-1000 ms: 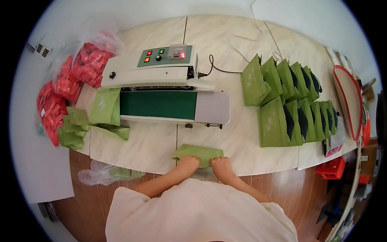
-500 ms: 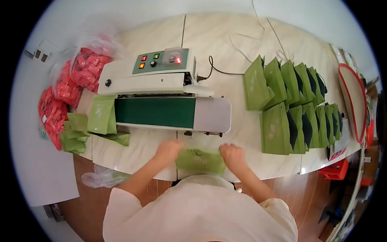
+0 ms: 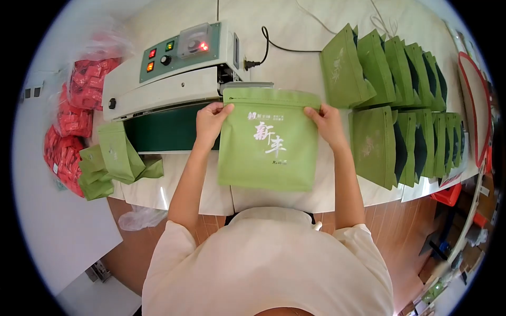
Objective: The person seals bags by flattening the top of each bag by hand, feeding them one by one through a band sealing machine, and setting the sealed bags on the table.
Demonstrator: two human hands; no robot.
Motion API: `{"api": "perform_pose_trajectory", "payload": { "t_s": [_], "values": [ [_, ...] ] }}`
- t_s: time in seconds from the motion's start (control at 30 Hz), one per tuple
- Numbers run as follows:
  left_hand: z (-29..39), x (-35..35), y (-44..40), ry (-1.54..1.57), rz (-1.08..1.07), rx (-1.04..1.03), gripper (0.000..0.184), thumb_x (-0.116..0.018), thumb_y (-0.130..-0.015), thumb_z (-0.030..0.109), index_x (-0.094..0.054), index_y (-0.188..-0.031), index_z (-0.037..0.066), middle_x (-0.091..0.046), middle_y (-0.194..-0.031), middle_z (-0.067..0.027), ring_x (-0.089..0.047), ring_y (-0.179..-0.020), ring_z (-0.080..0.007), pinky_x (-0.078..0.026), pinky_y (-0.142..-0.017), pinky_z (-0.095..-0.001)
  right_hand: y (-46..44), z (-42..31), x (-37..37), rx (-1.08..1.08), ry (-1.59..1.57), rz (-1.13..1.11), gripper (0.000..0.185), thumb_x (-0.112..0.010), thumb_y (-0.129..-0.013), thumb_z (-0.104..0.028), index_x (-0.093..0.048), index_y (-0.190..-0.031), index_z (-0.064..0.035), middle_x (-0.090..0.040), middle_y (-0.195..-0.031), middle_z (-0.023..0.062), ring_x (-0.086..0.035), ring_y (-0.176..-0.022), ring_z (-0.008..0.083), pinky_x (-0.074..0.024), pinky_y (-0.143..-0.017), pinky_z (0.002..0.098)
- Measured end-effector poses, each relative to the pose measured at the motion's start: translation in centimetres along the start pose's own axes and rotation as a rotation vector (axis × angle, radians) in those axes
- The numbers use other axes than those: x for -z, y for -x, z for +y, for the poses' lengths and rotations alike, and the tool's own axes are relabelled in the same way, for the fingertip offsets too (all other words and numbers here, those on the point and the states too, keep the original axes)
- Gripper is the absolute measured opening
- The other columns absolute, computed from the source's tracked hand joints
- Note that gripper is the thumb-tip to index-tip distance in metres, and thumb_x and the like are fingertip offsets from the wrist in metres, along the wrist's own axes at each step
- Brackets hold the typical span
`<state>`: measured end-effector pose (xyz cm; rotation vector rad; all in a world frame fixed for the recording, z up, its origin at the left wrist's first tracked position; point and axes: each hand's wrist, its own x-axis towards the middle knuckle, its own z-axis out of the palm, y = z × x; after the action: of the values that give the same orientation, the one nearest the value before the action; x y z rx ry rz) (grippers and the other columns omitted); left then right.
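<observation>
A green pouch [image 3: 268, 152] with white and pink lettering is held up in front of me, its top edge at the right end of the sealing machine [image 3: 163, 89]. My left hand [image 3: 212, 122] pinches its upper left edge, and my right hand [image 3: 328, 125] pinches its upper right edge. Behind the pouch lies part of the machine's green conveyor belt [image 3: 168, 129]; the belt's right end is hidden. Red and green lamps glow on the control panel [image 3: 179, 50].
Two rows of standing green pouches [image 3: 369, 145] fill the right of the table. Another green pouch [image 3: 118, 152] lies at the belt's left end, with more piled beside it. Plastic bags of red packets [image 3: 68, 152] stand at the far left. A black cord [image 3: 284, 46] runs behind.
Both hands have raised the pouch from the table's front edge towards the machine, so its printed face now shows fully. The camera view has shifted too.
</observation>
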<state>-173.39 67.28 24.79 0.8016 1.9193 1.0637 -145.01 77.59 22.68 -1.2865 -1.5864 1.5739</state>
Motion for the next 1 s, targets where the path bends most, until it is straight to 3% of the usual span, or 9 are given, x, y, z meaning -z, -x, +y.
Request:
{"api": "perform_pose_trajectory", "payload": {
  "t_s": [0.07,0.27,0.63,0.87,1.0],
  "values": [
    [-0.1,-0.8,-0.4,0.034,-0.007,0.036,0.026,-0.068,-0.082,0.023,-0.065,-0.090,-0.002,-0.064,-0.078,-0.0016,-0.055,-0.066,-0.0058,-0.044,-0.061,-0.0203,-0.2,-0.2,0.3,-0.143,-0.083,0.095,0.026,-0.069,-0.081,-0.022,-0.056,-0.069,-0.0023,-0.046,-0.058,-0.0040,-0.037,-0.055,0.0053,-0.0336,-0.050,0.0227],
    [-1.5,-1.3,-1.3,0.192,0.087,0.100,0.026,-0.066,-0.085,0.024,-0.064,-0.092,-0.001,-0.062,-0.079,-0.0002,-0.053,-0.068,-0.0054,-0.042,-0.062,-0.0192,-0.5,0.6,-0.4,-0.221,-0.247,0.129,0.030,-0.067,-0.083,-0.023,-0.050,-0.064,-0.0083,-0.044,-0.058,-0.0065,-0.033,-0.052,0.0025,-0.0266,-0.045,0.0204],
    [-1.9,0.4,-1.0,0.398,0.080,0.151,0.025,-0.060,-0.088,0.023,-0.064,-0.096,-0.001,-0.064,-0.085,-0.0021,-0.056,-0.073,-0.0068,-0.043,-0.067,-0.0189,-0.4,-1.1,-1.5,-0.250,-0.332,0.046,0.027,-0.058,-0.089,-0.027,-0.059,-0.076,-0.0038,-0.050,-0.060,-0.0047,-0.042,-0.051,0.0036,-0.0328,-0.044,0.0212],
    [-3.8,2.6,-2.0,0.332,0.123,0.135,0.023,-0.060,-0.088,0.021,-0.064,-0.095,-0.001,-0.064,-0.086,-0.0015,-0.055,-0.077,-0.0067,-0.042,-0.071,-0.0191,-1.3,-0.7,-3.1,-0.295,-0.305,-0.012,0.026,-0.055,-0.090,-0.026,-0.061,-0.083,-0.0017,-0.054,-0.065,-0.0023,-0.047,-0.054,0.0057,-0.0397,-0.046,0.0223],
    [-4.0,4.0,-1.9,0.315,0.163,0.137,0.022,-0.061,-0.087,0.021,-0.065,-0.093,0.000,-0.064,-0.088,-0.0014,-0.054,-0.080,-0.0068,-0.040,-0.075,-0.0189,-1.7,-1.7,-4.1,-0.301,-0.302,-0.043,0.025,-0.054,-0.091,-0.026,-0.060,-0.082,-0.0036,-0.052,-0.063,-0.0038,-0.045,-0.052,0.0047,-0.0370,-0.047,0.0209]
  ]
}}
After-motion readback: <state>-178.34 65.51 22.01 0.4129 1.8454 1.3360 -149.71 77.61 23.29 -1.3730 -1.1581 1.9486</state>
